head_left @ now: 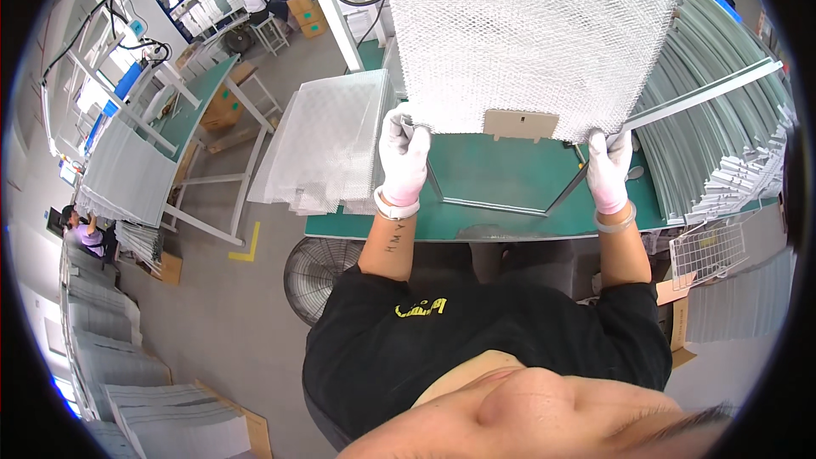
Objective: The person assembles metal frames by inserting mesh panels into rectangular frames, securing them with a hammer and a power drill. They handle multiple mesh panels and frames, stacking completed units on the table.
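Both my hands wear white gloves and hold up a large silvery metal mesh sheet by its lower corners. My left hand is closed on the left corner, my right hand on the right one. A small tan plate with a dark slot sits at the middle of the sheet's lower edge. Beneath the sheet, a thin grey metal frame lies on the green tabletop; the sheet hides its far part.
A stack of mesh sheets overhangs the table's left end. At right stand many grey frames behind a white bar, with a wire basket below. A floor fan stands at lower left. Two people work farther off.
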A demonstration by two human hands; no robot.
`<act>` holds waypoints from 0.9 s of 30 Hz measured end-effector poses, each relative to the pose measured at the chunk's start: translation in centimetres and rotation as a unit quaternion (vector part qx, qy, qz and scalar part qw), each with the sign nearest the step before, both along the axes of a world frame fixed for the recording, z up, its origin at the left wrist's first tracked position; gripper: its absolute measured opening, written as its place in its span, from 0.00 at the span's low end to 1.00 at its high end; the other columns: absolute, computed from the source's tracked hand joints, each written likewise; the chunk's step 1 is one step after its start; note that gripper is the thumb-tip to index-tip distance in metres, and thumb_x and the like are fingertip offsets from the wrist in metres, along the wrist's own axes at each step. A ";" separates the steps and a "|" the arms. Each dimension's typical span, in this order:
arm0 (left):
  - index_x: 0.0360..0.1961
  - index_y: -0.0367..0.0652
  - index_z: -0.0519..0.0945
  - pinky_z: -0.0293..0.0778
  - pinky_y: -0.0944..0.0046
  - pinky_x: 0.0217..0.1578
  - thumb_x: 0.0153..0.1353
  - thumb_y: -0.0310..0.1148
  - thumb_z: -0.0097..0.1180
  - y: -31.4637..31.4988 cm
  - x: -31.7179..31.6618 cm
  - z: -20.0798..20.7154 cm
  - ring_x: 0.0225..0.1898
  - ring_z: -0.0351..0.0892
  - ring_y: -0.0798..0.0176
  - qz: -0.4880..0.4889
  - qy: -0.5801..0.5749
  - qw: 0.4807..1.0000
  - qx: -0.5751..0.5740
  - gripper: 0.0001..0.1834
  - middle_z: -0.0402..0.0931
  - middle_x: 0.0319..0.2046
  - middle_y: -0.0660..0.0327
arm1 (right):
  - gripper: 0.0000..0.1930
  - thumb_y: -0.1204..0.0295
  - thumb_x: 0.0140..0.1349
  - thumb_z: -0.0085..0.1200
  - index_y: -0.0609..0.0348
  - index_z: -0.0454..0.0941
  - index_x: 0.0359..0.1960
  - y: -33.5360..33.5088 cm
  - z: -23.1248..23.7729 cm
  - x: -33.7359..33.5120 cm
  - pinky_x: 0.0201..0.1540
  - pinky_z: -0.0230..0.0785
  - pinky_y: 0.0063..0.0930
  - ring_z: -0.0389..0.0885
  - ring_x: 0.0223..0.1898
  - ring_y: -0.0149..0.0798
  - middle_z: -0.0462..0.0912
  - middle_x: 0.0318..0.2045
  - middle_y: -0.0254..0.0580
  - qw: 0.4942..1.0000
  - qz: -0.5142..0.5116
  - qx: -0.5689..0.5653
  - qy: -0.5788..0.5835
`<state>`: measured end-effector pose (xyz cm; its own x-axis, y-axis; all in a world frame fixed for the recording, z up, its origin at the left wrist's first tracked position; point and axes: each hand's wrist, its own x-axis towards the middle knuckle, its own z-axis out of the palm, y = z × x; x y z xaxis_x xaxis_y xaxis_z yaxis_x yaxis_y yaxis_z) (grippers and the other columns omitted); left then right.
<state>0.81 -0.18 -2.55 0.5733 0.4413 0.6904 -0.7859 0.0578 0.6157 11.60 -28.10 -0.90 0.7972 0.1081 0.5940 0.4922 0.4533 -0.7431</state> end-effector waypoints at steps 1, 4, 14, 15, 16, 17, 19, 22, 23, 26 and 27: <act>0.51 0.41 0.71 0.69 0.72 0.43 0.67 0.27 0.55 -0.6 0.2 0.4 0.43 0.71 0.73 0.022 -0.017 1.000 -0.011 0.13 0.73 0.43 0.65 | 0.21 0.83 0.67 0.49 0.61 0.64 0.60 0.2 0.0 -0.1 0.31 0.59 0.14 0.65 0.28 0.16 0.74 0.33 0.25 1.000 0.002 0.004 0.002; 0.52 0.40 0.69 0.66 0.71 0.47 0.67 0.23 0.44 -0.6 0.4 0.3 0.43 0.67 0.74 0.057 -0.014 0.998 0.016 0.12 0.71 0.42 0.65 | 0.23 0.84 0.67 0.48 0.60 0.62 0.63 -0.1 0.0 -0.5 0.32 0.60 0.14 0.67 0.29 0.16 0.76 0.38 0.26 1.000 0.011 -0.005 -0.008; 0.53 0.38 0.69 0.66 0.72 0.45 0.64 0.18 0.43 -0.5 -1.3 2.3 0.41 0.66 0.76 -0.001 0.083 0.993 0.082 0.16 0.70 0.43 0.66 | 0.25 0.84 0.66 0.48 0.61 0.61 0.64 0.4 0.6 -1.6 0.28 0.58 0.13 0.66 0.27 0.15 0.77 0.37 0.25 0.999 -0.004 0.029 0.025; 0.53 0.37 0.70 0.67 0.74 0.43 0.64 0.18 0.44 -0.5 -1.4 2.5 0.39 0.67 0.76 -0.013 0.102 0.992 0.069 0.16 0.72 0.42 0.66 | 0.24 0.84 0.66 0.48 0.62 0.62 0.64 0.1 0.2 -1.2 0.28 0.57 0.13 0.66 0.26 0.15 0.77 0.36 0.25 1.000 -0.008 0.011 0.018; 0.53 0.36 0.71 0.67 0.75 0.40 0.64 0.18 0.46 -0.8 -1.6 2.9 0.37 0.68 0.77 -0.028 0.120 0.991 0.056 0.16 0.74 0.42 0.66 | 0.23 0.84 0.66 0.48 0.62 0.63 0.63 -0.3 0.0 -0.8 0.27 0.57 0.12 0.65 0.26 0.15 0.77 0.35 0.25 1.000 -0.014 -0.007 0.011; 0.53 0.36 0.72 0.68 0.76 0.38 0.63 0.17 0.48 -0.9 -1.6 3.1 0.36 0.69 0.78 -0.043 0.139 0.989 0.042 0.16 0.76 0.41 0.66 | 0.22 0.84 0.66 0.48 0.63 0.65 0.62 -0.6 -0.3 -0.6 0.27 0.56 0.12 0.65 0.25 0.14 0.77 0.33 0.25 0.999 -0.024 -0.021 0.009; 0.52 0.35 0.75 0.67 0.77 0.34 0.62 0.17 0.52 -1.2 -1.4 3.0 0.34 0.71 0.80 -0.007 0.145 0.989 0.033 0.16 0.78 0.39 0.66 | 0.19 0.82 0.66 0.49 0.64 0.68 0.59 -0.6 -0.1 -0.9 0.26 0.56 0.12 0.64 0.24 0.14 0.76 0.30 0.23 0.998 -0.046 -0.041 0.011; 0.50 0.34 0.76 0.67 0.77 0.32 0.62 0.18 0.56 -1.5 -1.7 2.8 0.32 0.72 0.81 0.033 0.118 0.991 0.047 0.15 0.80 0.37 0.66 | 0.14 0.77 0.66 0.53 0.65 0.73 0.53 0.0 -0.4 -0.8 0.24 0.53 0.13 0.59 0.21 0.14 0.68 0.21 0.19 0.995 -0.090 -0.039 0.000; 0.50 0.34 0.76 0.67 0.77 0.32 0.62 0.18 0.57 -1.6 -1.8 2.7 0.32 0.72 0.81 0.043 0.104 0.992 0.056 0.14 0.80 0.37 0.66 | 0.12 0.75 0.66 0.55 0.66 0.75 0.50 0.3 -0.5 -0.8 0.23 0.52 0.14 0.57 0.20 0.15 0.65 0.18 0.18 0.994 -0.106 -0.035 -0.007; 0.50 0.35 0.76 0.67 0.77 0.31 0.62 0.20 0.59 -2.4 -1.7 2.6 0.30 0.72 0.80 0.080 0.095 0.990 0.068 0.14 0.80 0.34 0.67 | 0.09 0.73 0.65 0.59 0.64 0.76 0.43 0.9 -1.3 -0.2 0.21 0.47 0.16 0.54 0.18 0.16 0.60 0.16 0.18 0.981 -0.177 -0.035 -0.077; 0.50 0.35 0.76 0.69 0.76 0.33 0.63 0.22 0.61 -2.8 -1.2 2.4 0.33 0.73 0.79 0.080 0.069 0.994 0.042 0.15 0.80 0.35 0.66 | 0.08 0.73 0.65 0.59 0.63 0.74 0.40 0.5 -1.6 -0.4 0.22 0.49 0.16 0.55 0.19 0.16 0.61 0.17 0.18 0.976 -0.194 -0.056 -0.079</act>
